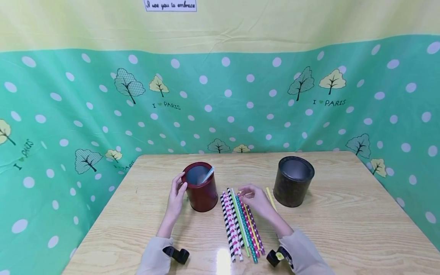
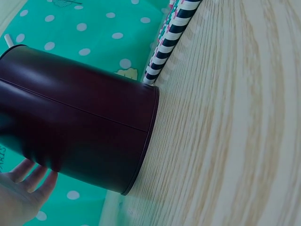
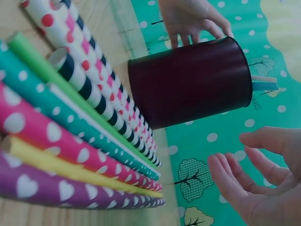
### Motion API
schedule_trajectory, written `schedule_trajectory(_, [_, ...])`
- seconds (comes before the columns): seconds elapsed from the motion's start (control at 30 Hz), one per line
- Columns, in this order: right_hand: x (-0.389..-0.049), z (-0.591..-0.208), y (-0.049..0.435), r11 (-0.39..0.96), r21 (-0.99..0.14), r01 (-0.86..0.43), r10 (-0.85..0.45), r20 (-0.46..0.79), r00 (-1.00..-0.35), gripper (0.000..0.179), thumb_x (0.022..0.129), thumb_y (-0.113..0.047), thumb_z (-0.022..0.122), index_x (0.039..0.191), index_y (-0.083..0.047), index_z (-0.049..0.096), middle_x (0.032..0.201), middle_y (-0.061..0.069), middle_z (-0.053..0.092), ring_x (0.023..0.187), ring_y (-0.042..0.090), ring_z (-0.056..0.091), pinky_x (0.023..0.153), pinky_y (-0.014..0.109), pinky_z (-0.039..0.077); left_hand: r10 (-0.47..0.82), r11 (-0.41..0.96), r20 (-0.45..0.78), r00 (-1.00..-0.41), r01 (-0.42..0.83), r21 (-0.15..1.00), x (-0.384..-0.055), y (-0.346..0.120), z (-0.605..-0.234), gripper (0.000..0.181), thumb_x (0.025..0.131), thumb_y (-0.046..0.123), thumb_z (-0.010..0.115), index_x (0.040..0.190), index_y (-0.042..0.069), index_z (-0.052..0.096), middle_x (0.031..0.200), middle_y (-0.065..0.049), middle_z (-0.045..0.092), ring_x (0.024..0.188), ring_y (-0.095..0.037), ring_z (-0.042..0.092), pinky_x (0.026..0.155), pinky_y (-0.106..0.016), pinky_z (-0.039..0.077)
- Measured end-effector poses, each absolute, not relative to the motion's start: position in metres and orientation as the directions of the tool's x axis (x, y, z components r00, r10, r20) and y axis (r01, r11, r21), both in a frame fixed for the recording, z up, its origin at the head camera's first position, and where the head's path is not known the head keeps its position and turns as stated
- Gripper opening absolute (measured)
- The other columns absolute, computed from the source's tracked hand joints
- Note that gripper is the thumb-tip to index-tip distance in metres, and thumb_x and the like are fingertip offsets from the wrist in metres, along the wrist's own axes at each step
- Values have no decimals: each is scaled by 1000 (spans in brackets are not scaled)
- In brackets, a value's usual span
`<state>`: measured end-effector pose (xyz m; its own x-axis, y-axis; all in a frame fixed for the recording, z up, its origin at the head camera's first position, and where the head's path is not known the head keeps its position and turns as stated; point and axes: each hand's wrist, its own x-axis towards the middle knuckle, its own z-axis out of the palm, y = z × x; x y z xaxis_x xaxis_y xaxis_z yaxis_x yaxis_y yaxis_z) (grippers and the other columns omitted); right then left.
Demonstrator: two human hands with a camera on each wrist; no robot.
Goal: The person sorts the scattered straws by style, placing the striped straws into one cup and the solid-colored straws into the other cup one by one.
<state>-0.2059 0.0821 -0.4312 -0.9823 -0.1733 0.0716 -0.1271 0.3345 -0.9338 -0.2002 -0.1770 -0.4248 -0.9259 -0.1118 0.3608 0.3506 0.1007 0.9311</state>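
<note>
A dark red can (image 1: pixel 203 194) stands upright at the centre left, with light blue and white straws (image 1: pixel 208 174) leaning inside against its rim. My left hand (image 1: pixel 177 196) rests against the can's left side, fingers and thumb spread near the rim; in the left wrist view the fingers (image 2: pixel 44 186) look fairly straight. Patterned paper straws (image 1: pixel 240 225) lie side by side on the table, striped, dotted and plain. Over their far ends hovers my right hand (image 1: pixel 256 200), fingers loosely bent; the right wrist view shows a gap between thumb and fingers (image 3: pixel 230 181) with nothing in it.
A dark grey can (image 1: pixel 293 185) stands upright at the right of the wooden table (image 1: pixel 343 221). A single yellow straw (image 1: pixel 270 198) lies between it and my right hand. Behind the table hangs a green dotted cloth (image 1: pixel 240 103).
</note>
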Motion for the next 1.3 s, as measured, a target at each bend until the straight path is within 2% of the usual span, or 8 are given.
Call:
schedule_trajectory(0.43, [-203,-441,90,424,-896,-131,-246,26,-969,29,77,0,60,105,4,57,88,13,60,77,20,58,64,28,49,-107,95,368,-924,359,928,-201,-178,-426,38,91,0,39,128,-5,33,108,-4,45,96,-1,46,82,-12,37])
schedule_trajectory(0.77, [-203,-447,94,499,-860,-109,-275,-38,-961,28,77,0,61,105,3,57,91,13,59,82,23,56,67,31,49,-104,99,370,-923,361,927,-201,-178,-427,37,92,0,39,128,-5,33,108,-3,44,95,-1,46,82,-12,37])
schedule_trajectory(1.1, [-203,-454,97,505,-851,-143,-334,-40,-942,29,77,3,59,105,5,56,91,16,60,80,23,58,63,30,50,-107,105,365,-925,354,929,-201,-178,-426,38,92,0,39,128,-4,33,108,-3,45,95,-1,46,81,-12,37])
schedule_trajectory(1.3, [-203,-456,98,555,-815,-165,-330,-34,-943,30,77,2,60,106,3,58,92,14,60,79,21,58,62,28,49,-110,105,356,-928,346,932,-201,-178,-426,38,92,1,39,129,-3,33,109,-4,44,95,-1,46,82,-12,37])
